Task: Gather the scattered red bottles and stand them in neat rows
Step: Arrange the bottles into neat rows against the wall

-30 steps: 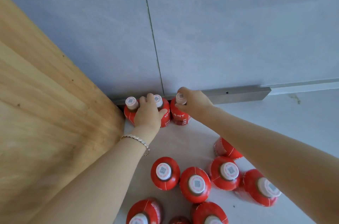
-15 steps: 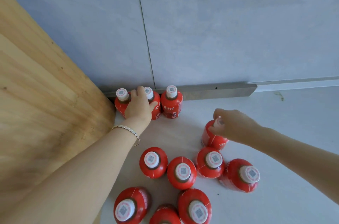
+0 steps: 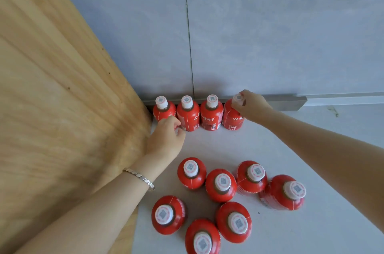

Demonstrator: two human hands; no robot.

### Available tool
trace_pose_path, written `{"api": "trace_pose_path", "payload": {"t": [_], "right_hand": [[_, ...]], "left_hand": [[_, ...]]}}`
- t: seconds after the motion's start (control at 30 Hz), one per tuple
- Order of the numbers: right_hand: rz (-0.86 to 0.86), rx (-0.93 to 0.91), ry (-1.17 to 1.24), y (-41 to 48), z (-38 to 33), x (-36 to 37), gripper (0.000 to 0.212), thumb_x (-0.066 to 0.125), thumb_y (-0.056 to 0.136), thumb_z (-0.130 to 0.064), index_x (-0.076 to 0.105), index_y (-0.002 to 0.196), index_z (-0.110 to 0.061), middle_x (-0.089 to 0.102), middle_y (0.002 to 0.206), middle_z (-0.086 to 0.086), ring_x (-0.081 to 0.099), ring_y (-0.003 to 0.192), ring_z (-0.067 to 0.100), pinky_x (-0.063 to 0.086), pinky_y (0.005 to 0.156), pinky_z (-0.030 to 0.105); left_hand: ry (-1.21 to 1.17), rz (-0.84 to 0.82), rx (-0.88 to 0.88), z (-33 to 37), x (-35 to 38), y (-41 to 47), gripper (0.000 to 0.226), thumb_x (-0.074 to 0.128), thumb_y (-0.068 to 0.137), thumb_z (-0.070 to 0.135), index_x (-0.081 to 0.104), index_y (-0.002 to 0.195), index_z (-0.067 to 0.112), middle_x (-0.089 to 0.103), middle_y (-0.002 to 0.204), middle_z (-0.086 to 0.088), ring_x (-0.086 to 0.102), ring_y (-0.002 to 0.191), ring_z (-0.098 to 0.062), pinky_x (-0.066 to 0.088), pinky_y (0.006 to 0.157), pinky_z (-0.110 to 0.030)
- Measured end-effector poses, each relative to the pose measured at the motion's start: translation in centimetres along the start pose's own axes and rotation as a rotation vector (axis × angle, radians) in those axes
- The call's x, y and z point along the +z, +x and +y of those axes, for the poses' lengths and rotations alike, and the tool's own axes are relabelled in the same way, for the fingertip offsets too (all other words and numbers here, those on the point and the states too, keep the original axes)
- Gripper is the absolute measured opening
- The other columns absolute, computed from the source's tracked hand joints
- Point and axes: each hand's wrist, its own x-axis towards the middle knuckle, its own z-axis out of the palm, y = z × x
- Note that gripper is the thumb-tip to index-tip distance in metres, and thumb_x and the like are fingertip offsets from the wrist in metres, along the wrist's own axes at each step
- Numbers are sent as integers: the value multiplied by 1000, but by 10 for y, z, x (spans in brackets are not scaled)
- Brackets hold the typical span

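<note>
Now the back row is being built: the right hand pinches the white cap of a fourth small red plastic bottle, setting it beside three upright ones along the grey floor's wall edge. The left hand, loosely curled, touches the row's left end. Seven white-capped bottles stand clustered nearer; one needs picking up next.
</note>
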Motion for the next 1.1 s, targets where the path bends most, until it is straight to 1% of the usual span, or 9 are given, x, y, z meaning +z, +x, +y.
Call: {"api": "trace_pose_path", "payload": {"t": [0.17, 0.3, 0.37, 0.53, 0.7, 0.8, 0.9, 1.0, 1.1], "right_hand": [[-103, -142, -170, -55, -5, -7, 38, 58, 86, -24, 54, 120, -8, 66, 108, 13, 62, 90, 28, 48, 74, 30], [-343, -356, -434, -135, -21, 1, 45, 53, 86, -51, 46, 125, -28, 64, 103, -1, 53, 87, 17, 40, 75, 26], [-451, -341, -509, -154, -20, 15, 50, 52, 84, -55, 41, 126, -29, 61, 107, -1, 52, 89, 17, 44, 77, 28], [-445, -278, -497, -154, -17, 47, 49, 51, 91, -40, 36, 133, -22, 59, 123, 6, 59, 109, 24, 54, 90, 36], [-442, -202, -389, -146, -18, 54, 48, 53, 90, -38, 38, 130, -17, 59, 122, 9, 60, 107, 25, 55, 89, 34], [-387, -174, -324, -138, -23, 57, 45, 53, 91, -37, 40, 128, -16, 60, 121, 9, 60, 106, 25, 52, 81, 30], [-330, -169, -261, -124, -32, 59, 45, 53, 90, -37, 42, 128, -16, 61, 121, 8, 61, 105, 25, 50, 77, 30], [-230, -189, -180, -105, -46, 63, 40, 54, 90, -36, 45, 122, -13, 62, 116, 11, 61, 101, 30, 52, 80, 38], [-131, -193, -45, -85, -63, 70, 37, 53, 91, -34, 46, 117, -8, 64, 107, 14, 56, 83, 28, 44, 66, 35]], "left_hand": [[100, -180, -94, 1, 1, -20, 20, 47, 91, 24, 55, 104, 11, 60, 106, -8, 55, 92, -22, 42, 76, -30], [194, -414, -153, 14, 2, -35, 49, 47, 85, 52, 55, 108, 9, 64, 107, -9, 58, 96, -25, 44, 80, -35], [212, -462, -119, 15, 6, -43, 45, 56, 78, 54, 53, 99, 14, 63, 102, -5, 58, 95, -25, 44, 78, -35], [150, -244, -61, 4, 6, -54, 25, 61, 79, 30, 42, 77, 15, 50, 76, -1, 49, 74, -21, 30, 53, -26], [-58, 40, -190, -11, -9, -27, 22, 62, 76, 20, 42, 71, 11, 48, 68, 0, 47, 68, -22, 29, 47, -24], [-109, 110, -222, -21, -14, -4, 19, 64, 77, 18, 51, 79, 5, 54, 70, -3, 52, 73, -26, 36, 54, -27], [-135, 152, -222, -30, -11, 14, 25, 65, 80, 17, 59, 94, -2, 65, 98, -18, 60, 91, -34, 43, 70, -34], [-34, 160, -229, -35, -2, 18, 32, 66, 82, 22, 58, 106, 2, 55, 116, -20, 54, 105, -35, 42, 80, -34], [-41, 202, -296, -39, 6, 15, 37, 68, 80, 29, 59, 109, 9, 54, 120, -15, 52, 112, -36, 45, 91, -40]]}}
